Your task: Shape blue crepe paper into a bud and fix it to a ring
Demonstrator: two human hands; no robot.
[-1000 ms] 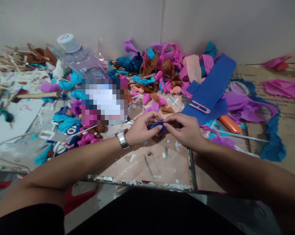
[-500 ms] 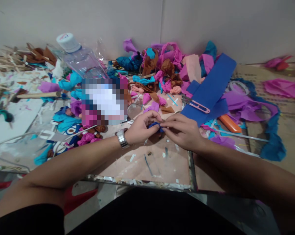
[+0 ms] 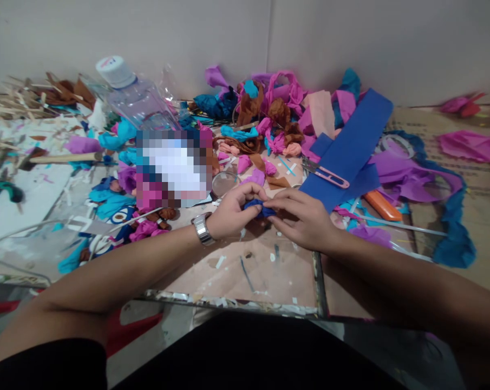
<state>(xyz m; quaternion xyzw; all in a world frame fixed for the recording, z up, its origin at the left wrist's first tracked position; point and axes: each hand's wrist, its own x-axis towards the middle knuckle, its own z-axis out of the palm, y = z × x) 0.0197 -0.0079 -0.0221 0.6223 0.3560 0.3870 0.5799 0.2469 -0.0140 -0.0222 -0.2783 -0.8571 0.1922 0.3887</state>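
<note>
My left hand (image 3: 234, 210), with a metal watch on its wrist, and my right hand (image 3: 304, 218) meet above the middle of the worktop. Both are closed on a small crumpled piece of dark blue crepe paper (image 3: 257, 206), pinched between the fingertips of the two hands. Most of the blue piece is hidden by my fingers. A long strip of the same dark blue paper (image 3: 352, 143) lies just behind my right hand, with pink-handled thread snips (image 3: 326, 174) resting on it.
Crumpled pink, purple, brown and teal paper pieces (image 3: 269, 119) are heaped toward the wall. A clear plastic bottle (image 3: 135, 97) lies at the back left. An orange cutter (image 3: 380, 206) and a teal paper strip (image 3: 451, 216) lie to the right. A tape roll (image 3: 223, 183) sits behind my left hand.
My fingertips have shifted slightly, working the blue paper piece between them; both hands stay in the same place.
</note>
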